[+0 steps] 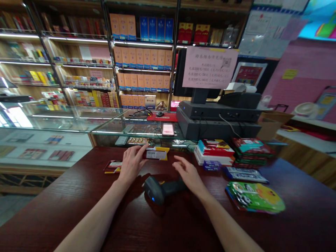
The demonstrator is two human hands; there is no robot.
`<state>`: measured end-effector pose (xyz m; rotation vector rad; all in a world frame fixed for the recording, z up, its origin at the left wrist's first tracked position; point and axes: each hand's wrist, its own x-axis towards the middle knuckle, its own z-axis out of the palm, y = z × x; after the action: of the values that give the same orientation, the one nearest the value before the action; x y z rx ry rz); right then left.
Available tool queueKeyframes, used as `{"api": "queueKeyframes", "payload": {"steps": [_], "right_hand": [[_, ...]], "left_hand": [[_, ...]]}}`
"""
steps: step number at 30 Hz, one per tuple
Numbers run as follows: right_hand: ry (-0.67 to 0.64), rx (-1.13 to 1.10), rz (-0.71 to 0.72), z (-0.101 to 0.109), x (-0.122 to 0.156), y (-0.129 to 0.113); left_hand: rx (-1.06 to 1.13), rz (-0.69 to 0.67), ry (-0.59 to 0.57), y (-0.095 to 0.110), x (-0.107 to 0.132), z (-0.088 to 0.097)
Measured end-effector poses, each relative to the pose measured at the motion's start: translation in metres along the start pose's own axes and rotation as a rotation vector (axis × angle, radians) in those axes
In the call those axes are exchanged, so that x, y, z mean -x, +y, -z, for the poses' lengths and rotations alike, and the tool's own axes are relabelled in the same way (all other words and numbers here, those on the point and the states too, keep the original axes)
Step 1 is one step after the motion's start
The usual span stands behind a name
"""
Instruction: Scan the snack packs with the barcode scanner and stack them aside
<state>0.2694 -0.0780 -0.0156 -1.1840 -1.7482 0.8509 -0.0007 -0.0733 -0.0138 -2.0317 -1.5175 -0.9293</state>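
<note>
My left hand (pixel 132 162) pinches the left end of a small yellow and dark packet (pixel 156 154), raised a little off the counter with a barcode label facing me. My right hand (pixel 187 171) is empty, its fingers loosely bent and apart, near the end of a black barcode scanner's handle. The barcode scanner (pixel 157 190) lies on the dark wooden counter between my forearms, a blue light on its head. Partly behind my left hand, a dark red and yellow packet (pixel 113 167) lies on the counter.
To the right are stacked boxes (pixel 214 152), dark red packs (pixel 249 150), a purple packet (pixel 212 165), a blue packet (pixel 246 174) and green panda packs (pixel 254 196). Behind stand a cash register (pixel 220 120), a glass display case (pixel 110 127) and shelves of boxed goods.
</note>
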Motion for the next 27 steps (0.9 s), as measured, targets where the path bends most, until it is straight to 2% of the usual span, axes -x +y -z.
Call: {"api": "queueKeyframes", "payload": {"steps": [3, 9, 17, 20, 23, 27], "right_hand": [[0.026, -0.029, -0.032, -0.006, -0.01, 0.007], [0.078, 0.018, 0.021, -0.015, -0.017, 0.019], [0.055, -0.06, -0.035, -0.022, -0.022, 0.034], [0.084, -0.041, -0.041, -0.021, -0.023, 0.036], [0.114, -0.039, -0.022, -0.019, -0.023, 0.037], [0.125, -0.107, -0.032, -0.018, -0.023, 0.035]], "left_hand": [[0.015, -0.027, -0.013, 0.004, 0.0, -0.003], [0.103, -0.064, -0.081, 0.01, 0.001, -0.014], [0.236, 0.046, -0.209, 0.018, 0.0, -0.016], [0.353, 0.066, -0.214, 0.019, 0.0, -0.018], [0.56, 0.136, -0.185, 0.018, 0.0, -0.022], [0.754, 0.36, -0.158, 0.02, -0.001, -0.025]]}}
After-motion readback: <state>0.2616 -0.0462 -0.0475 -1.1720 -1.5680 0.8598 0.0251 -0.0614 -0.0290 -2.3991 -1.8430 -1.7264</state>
